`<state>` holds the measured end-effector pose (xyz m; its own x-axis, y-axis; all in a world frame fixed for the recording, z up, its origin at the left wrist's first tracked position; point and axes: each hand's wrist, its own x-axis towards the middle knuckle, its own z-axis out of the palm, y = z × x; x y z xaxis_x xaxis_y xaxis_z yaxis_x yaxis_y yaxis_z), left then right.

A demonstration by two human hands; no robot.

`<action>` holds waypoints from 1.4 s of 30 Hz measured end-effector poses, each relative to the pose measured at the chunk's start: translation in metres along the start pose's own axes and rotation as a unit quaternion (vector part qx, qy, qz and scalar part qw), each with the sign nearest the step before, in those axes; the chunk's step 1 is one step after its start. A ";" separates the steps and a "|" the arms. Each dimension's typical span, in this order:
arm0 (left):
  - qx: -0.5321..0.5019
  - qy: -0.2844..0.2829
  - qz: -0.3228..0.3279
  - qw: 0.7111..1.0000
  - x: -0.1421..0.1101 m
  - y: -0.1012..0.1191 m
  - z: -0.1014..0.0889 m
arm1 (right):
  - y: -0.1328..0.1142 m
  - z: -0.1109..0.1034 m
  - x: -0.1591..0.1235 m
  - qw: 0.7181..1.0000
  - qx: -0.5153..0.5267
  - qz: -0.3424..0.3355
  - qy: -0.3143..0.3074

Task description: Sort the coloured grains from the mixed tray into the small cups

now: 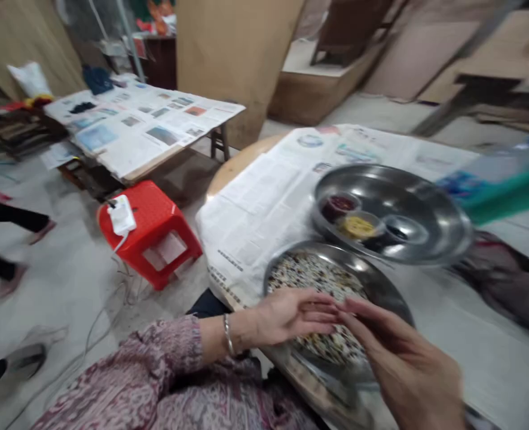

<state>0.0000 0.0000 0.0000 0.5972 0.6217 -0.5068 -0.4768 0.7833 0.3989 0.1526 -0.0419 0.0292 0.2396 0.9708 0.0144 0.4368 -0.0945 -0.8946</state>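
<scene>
My left hand point(296, 313) is held palm up over the near metal tray, its fingers stretched out to the right. My right hand point(405, 352) comes in from the right, thumb and fingers drawn together at the left fingertips. Anything between them is too blurred to make out. Below both hands, the round metal tray point(387, 298) holds a layer of white grains mixed with dark and yellowish bits point(318, 272). Behind it, a larger metal tray point(434, 203) carries small bowls, one with dark red contents point(339, 204), another with yellow pieces point(358, 227).
Newspaper point(255, 209) covers the round table. A red stool point(152, 221) with a white device point(121, 215) stands left of it, before another newspaper-covered table point(152, 122). Cables and a metal kettle-like object point(22, 363) lie on the floor. A person's legs point(15, 218) show at far left.
</scene>
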 end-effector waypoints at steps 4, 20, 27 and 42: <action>-0.027 -0.005 -0.017 0.999 -0.009 0.007 0.008 | 0.002 -0.001 0.003 0.994 0.069 0.037 0.077; 0.720 -0.062 0.247 0.646 -0.042 0.013 0.004 | 0.034 0.008 0.050 0.979 -0.152 -0.131 -0.032; 0.725 -0.038 0.273 0.632 -0.045 0.006 -0.004 | 0.033 0.035 0.078 0.877 -0.394 -0.263 -0.081; 0.592 0.016 0.374 0.713 -0.034 -0.005 -0.016 | 0.020 0.055 0.092 0.878 -0.349 -0.314 -0.094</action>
<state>-0.0288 -0.0252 0.0031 0.4380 0.8814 0.1768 0.2366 -0.3027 0.9232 0.1362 0.0580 -0.0116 -0.3566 0.8929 0.2749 0.8724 0.4236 -0.2440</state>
